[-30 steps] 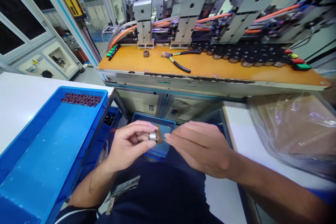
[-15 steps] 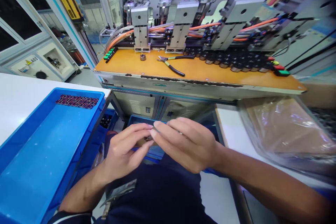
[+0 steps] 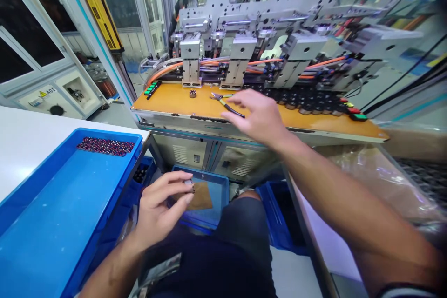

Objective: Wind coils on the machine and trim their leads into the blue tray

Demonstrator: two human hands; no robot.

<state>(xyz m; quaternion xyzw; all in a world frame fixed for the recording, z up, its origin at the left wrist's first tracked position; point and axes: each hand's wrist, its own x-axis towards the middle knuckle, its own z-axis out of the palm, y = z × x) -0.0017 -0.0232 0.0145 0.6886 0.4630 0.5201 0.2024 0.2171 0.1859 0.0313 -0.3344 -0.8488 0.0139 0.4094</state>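
Observation:
My left hand (image 3: 161,205) is low over my lap, its fingers pinched on a small metal cylindrical part (image 3: 190,185). My right hand (image 3: 256,116) is stretched forward over the orange bench top (image 3: 174,98), fingers spread and holding nothing, just to the right of the black-and-yellow-handled pliers (image 3: 226,103). A small round metal part (image 3: 192,93) lies alone on the bench, left of the pliers. Under my left hand a small blue bin (image 3: 216,195) holds a brown pad.
A large blue tray (image 3: 59,205) on the white table at my left holds a row of several dark round parts (image 3: 104,145) at its far end. Grey machine heads with orange cables (image 3: 244,56) stand behind the bench. A plastic-wrapped box (image 3: 384,181) sits at right.
My right hand left the small part at my lap and reached forward to the pliers on the bench. My left hand stays low with the part. My view tilted up.

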